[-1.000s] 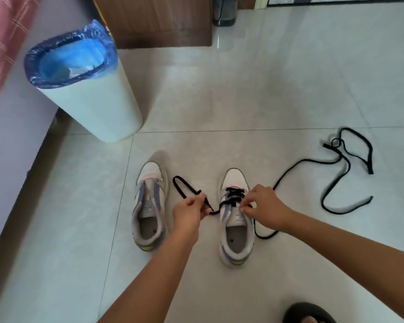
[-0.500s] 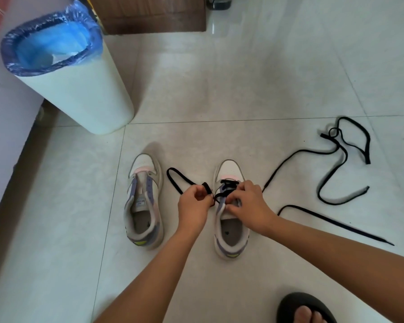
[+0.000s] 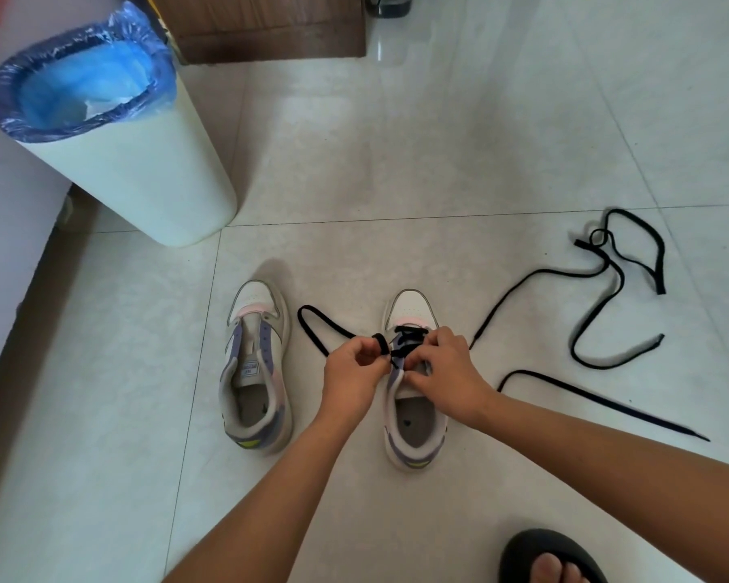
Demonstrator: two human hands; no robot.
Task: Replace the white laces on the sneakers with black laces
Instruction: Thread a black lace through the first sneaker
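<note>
Two white and purple sneakers stand side by side on the tiled floor. The left sneaker (image 3: 256, 363) has no lace in it. The right sneaker (image 3: 413, 380) has a black lace (image 3: 404, 338) crossed through its front eyelets. My left hand (image 3: 352, 378) pinches the left end of that lace, which loops out over the floor between the shoes. My right hand (image 3: 442, 374) rests on the right sneaker's tongue and pinches at the lacing. A second black lace (image 3: 598, 288) lies loose on the floor to the right.
A white bin (image 3: 135, 162) with a blue liner stands at the back left. A wooden cabinet (image 3: 266, 27) is behind it. My foot in a black sandal (image 3: 552, 557) shows at the bottom right. A wall runs along the left.
My left hand moved in toward the right sneaker with the lace end. The lace end to the right of that sneaker has straightened out across the floor. The view tilted down a little.
</note>
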